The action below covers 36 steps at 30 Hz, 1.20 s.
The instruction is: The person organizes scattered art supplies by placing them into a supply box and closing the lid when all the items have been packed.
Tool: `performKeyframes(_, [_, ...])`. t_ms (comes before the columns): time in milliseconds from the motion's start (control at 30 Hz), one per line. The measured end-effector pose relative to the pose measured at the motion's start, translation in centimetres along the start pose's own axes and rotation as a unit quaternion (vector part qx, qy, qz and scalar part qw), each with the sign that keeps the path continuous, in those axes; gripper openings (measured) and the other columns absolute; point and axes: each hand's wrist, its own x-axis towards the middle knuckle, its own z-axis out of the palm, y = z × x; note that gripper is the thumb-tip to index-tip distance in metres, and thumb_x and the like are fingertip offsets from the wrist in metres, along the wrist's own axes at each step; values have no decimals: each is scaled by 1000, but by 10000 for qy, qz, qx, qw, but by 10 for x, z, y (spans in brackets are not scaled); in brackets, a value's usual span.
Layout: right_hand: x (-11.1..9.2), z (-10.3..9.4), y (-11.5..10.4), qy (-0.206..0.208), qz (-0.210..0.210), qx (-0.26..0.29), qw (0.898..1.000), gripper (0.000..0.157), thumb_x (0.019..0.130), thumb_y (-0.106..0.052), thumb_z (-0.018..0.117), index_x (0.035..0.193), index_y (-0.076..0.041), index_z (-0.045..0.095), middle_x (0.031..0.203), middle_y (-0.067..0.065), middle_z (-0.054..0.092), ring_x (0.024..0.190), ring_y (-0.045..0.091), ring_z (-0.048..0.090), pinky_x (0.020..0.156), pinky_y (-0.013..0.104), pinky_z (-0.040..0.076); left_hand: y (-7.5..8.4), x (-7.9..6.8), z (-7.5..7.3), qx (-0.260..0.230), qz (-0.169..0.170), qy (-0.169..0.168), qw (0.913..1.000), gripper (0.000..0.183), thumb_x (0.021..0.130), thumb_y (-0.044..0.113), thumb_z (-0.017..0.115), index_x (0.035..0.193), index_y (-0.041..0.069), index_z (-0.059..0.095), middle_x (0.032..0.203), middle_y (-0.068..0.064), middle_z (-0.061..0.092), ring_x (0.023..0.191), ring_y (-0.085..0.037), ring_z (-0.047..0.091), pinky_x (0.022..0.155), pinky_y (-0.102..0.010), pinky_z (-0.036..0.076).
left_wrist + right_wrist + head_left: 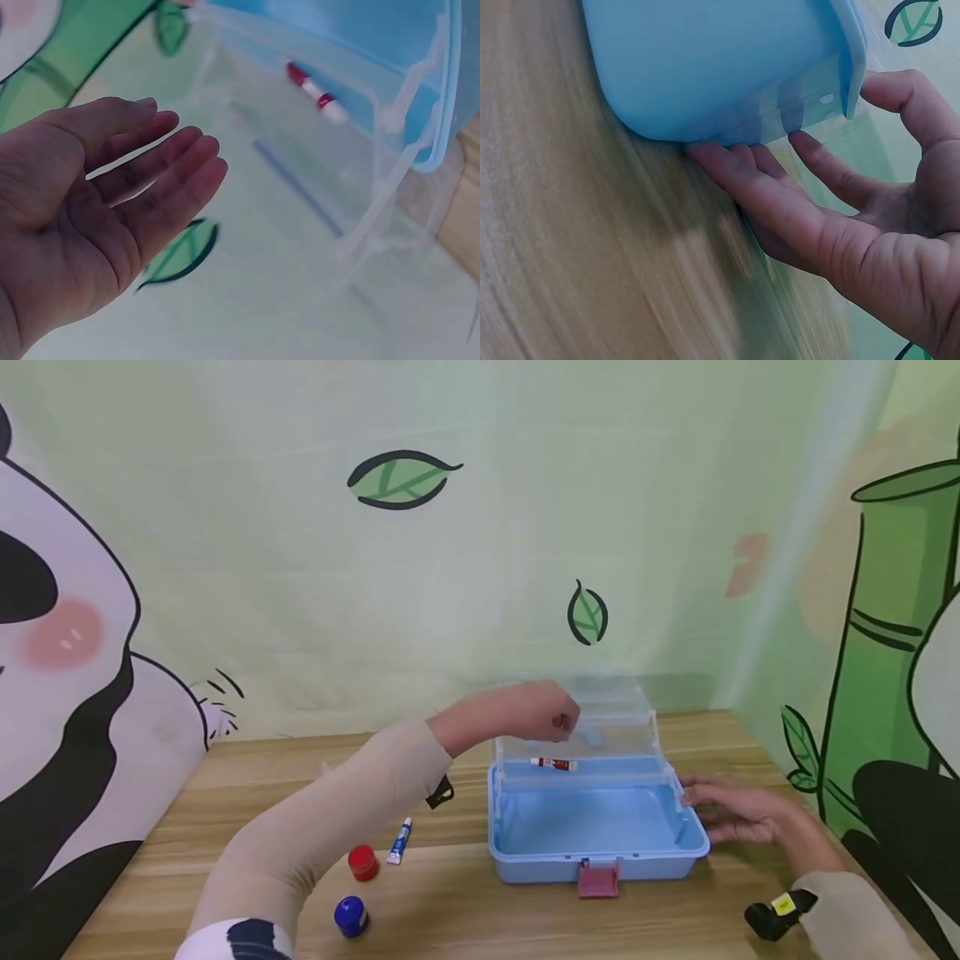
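Observation:
A light blue plastic case (600, 867) stands on the wooden table with its clear lid and tiers raised at the back. Inside, toward its rear, lies a small red-and-white paint tube (553, 764). My left hand (536, 712) hovers above the raised clear part; in the left wrist view its fingers are loosely bent and hold nothing. At the case's right end, my right hand (738, 810) rests against the wall, with spread fingers (761, 187) low on the side and one digit up at the rim. A pink latch (598, 881) hangs down at the front.
Left of the case, a blue-and-white paint tube (400, 842), a red-lidded jar (363, 862) and a blue jar (351, 917) are on the table, near my left forearm. A printed cloth backdrop (300, 568) rises behind the table.

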Motion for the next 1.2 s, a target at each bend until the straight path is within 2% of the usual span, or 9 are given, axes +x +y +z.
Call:
performKeyframes(167, [0,1,-2,56,31,-41,10000,80,94,-20,53,148,2,-2,146,35,17,116,35,51,90,54,46,4,-47,-12,-180,-146,418,9989,8,91,13,62,95,13,68,90,5,66,82,-7,58,75,-18,48])
performKeyframes(333, [0,1,-2,48,23,-9,10000,81,94,-19,53,148,2,-4,146,36,17,115,34,52,90,53,47,-4,-94,-7,-215,-619,657,9957,10,90,14,64,98,14,68,92,5,67,82,-6,59,72,-16,49])
performKeyframes(500, [-1,1,-4,13,-14,9,10000,81,94,-19,52,148,2,-6,145,38,14,115,36,52,90,53,46,-10,-146,2,-210,-1151,1056,9875,14,87,12,68,101,13,68,97,1,67,85,-11,63,74,-23,53])
performKeyframes(667, [-1,2,-2,-53,9,-8,10000,80,95,-19,51,147,3,-6,145,38,14,114,36,53,91,54,46,-16,-192,18,66,-1701,1689,9708,13,86,13,69,99,11,67,96,-2,66,87,-18,65,73,-30,54])
performKeyframes(767, [-2,1,0,-69,-48,-22,10000,80,96,-19,50,147,4,-6,145,37,16,115,36,53,91,54,46,-22,-211,25,198,-2119,1989,9566,11,84,11,70,95,10,66,93,-3,66,85,-21,65,70,-33,54])
performKeyframes(900, [-3,2,6,-85,-106,-32,9999,79,96,-19,50,147,5,-5,144,36,21,114,35,53,90,54,46,-30,-238,28,111,-2541,2259,9404,11,84,7,69,94,8,67,91,-5,66,84,-24,64,68,-36,54])
performKeyframes(1067, [-3,6,7,-78,-74,39,9999,79,95,-18,51,147,6,-4,142,35,25,113,35,54,90,54,46,-46,-275,33,-6,-3070,2356,9221,11,86,7,64,97,6,66,89,-6,67,83,-26,64,67,-40,54])
performKeyframes(1200, [-3,5,1,-54,-129,57,9999,80,95,-18,51,146,6,-4,142,35,23,114,35,52,90,54,46,-68,-293,47,-90,-3264,2179,9197,12,85,6,64,96,1,66,84,-8,67,76,-26,64,64,-41,52])
